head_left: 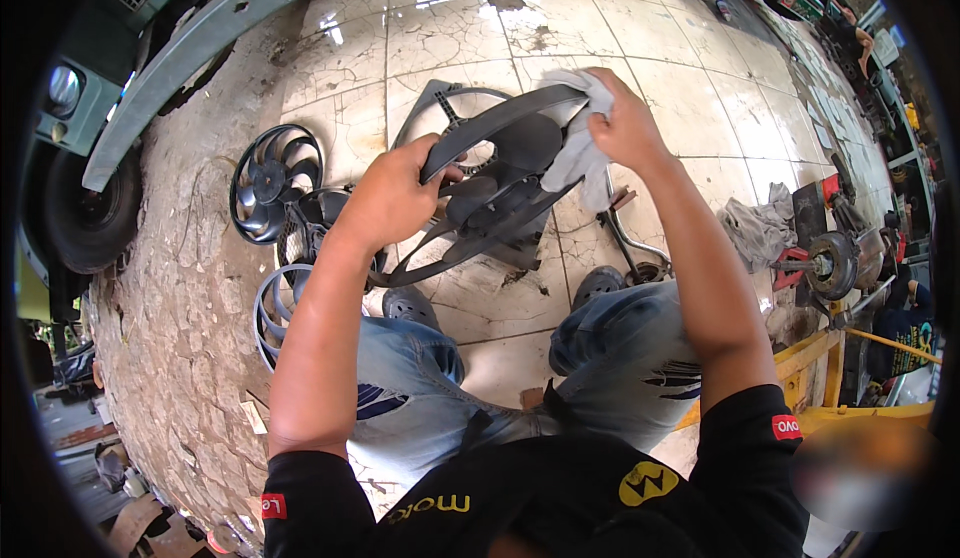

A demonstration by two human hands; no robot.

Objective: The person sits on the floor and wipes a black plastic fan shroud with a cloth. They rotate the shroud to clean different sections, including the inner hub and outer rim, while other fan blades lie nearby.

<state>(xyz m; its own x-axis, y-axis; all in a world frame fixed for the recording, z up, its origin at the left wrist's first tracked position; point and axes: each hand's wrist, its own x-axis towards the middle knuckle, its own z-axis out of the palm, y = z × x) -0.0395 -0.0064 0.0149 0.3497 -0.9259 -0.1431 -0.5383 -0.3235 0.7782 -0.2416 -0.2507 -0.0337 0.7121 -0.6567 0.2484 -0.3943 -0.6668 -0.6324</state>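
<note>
My left hand is closed round the outer ring of a black ringed fan, held tilted above the floor between my knees. With my right hand I grip a pale grey cloth, which is pressed over the fan's right edge. Dark blades show inside the ring. Behind and below it, a black fan shroud is partly hidden. To the left on the floor lies another ringed fan. Nearer my left forearm, a bluish-grey ring is partly covered by the arm.
A vehicle's bumper and tyre stand at the upper left. On the right are a crumpled grey rag, a wheel hub and a yellow frame. A bent metal rod lies beyond my right foot on the cracked tiles.
</note>
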